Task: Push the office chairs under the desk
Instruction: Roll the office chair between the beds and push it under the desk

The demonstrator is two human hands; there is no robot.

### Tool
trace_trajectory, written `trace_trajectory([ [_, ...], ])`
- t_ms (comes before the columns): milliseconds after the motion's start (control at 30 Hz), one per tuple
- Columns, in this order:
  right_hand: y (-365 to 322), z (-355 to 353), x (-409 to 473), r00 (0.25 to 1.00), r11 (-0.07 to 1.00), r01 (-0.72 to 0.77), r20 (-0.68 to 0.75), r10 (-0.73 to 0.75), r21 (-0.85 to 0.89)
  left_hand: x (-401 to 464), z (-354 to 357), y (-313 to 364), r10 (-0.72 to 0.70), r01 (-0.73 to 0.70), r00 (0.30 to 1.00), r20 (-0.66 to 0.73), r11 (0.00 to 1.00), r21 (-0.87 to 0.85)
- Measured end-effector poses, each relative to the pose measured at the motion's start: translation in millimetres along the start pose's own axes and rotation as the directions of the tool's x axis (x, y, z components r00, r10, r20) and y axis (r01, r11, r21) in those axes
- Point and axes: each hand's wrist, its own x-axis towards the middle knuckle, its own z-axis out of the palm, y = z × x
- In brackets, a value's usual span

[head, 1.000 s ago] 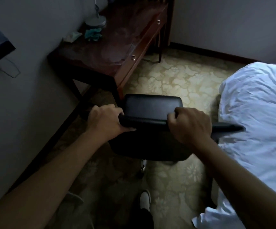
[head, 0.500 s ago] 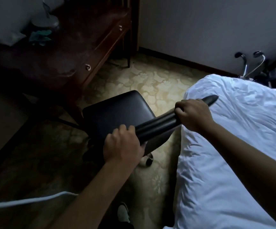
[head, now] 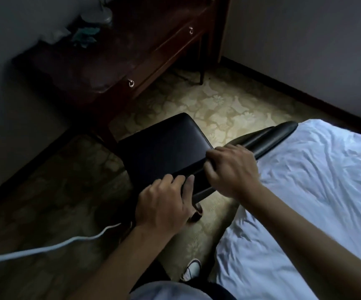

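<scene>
Gripping the black office chair's backrest (head: 268,137) with both hands, left hand (head: 164,204) and right hand (head: 233,169) fingers curled over it, beside the bed (head: 305,191), I risk its seat (head: 164,148) clipping the wooden counter (head: 114,53) leg.

Dim room, light falling on patterned beige floor (head: 207,109) at centre. Grey walls (head: 305,40) standing far and left, dark baseboard (head: 294,92) running along the far wall. Bed with rumpled white sheet (head: 315,202) filling the right. Lamp base (head: 97,15) and teal clutter (head: 84,35) sitting far left. White cable (head: 45,249) trailing near left.
</scene>
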Motion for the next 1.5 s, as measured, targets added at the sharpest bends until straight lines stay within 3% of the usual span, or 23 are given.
trace_trajectory([
  [233, 15.1, -2.7, 35.7, 0.996, 0.995, 0.066, -0.067, -0.062, 0.071, 28.8, 4.5, 4.6, -0.080, 0.073, 0.985, -0.154, 0.996, -0.047],
  [433, 37.6, -1.9, 55.5, 0.992, 0.991, 0.081, -0.109, -0.069, 0.108, 54.1, 11.2, 16.0, -0.080, 0.083, 0.982, -0.169, 0.997, 0.008],
  [633, 96.7, -1.9, 89.2, 0.993, 0.993, 0.050, -0.110, -0.038, 0.107, 105.9, 31.7, 52.1, -0.114, 0.113, 0.989, -0.090, 0.993, -0.022],
  [900, 180.6, 1.7, 166.4, 0.998, 0.997, 0.057, 0.014, -0.058, 0.059, 213.2, 55.3, 82.0, -0.092, 0.096, 0.995, 0.035, 0.988, -0.122],
  [1133, 209.7, 6.1, 221.8, 0.990, 0.995, 0.095, 0.103, -0.097, 0.031, 273.9, 61.8, 77.4, -0.185, 0.189, 0.982, 0.039, 0.962, -0.197],
  [1333, 213.2, 11.5, 248.1, 0.979, 0.988, 0.107, 0.158, -0.125, 0.114, 297.0, 73.4, 72.3, -0.414, 0.423, 0.906, 0.087, 0.876, -0.232],
  [1400, 214.4, 16.0, 253.8, 0.975, 0.982, 0.106, 0.175, -0.133, 0.157, 301.9, 76.6, 78.7, -0.516, 0.523, 0.851, 0.092, 0.820, -0.233],
  [1500, 226.9, 14.0, 255.3, 0.932, 0.927, 0.249, 0.190, -0.308, 0.281, 306.6, 79.2, 87.2, -0.688, 0.686, 0.722, 0.076, 0.696, -0.210],
])
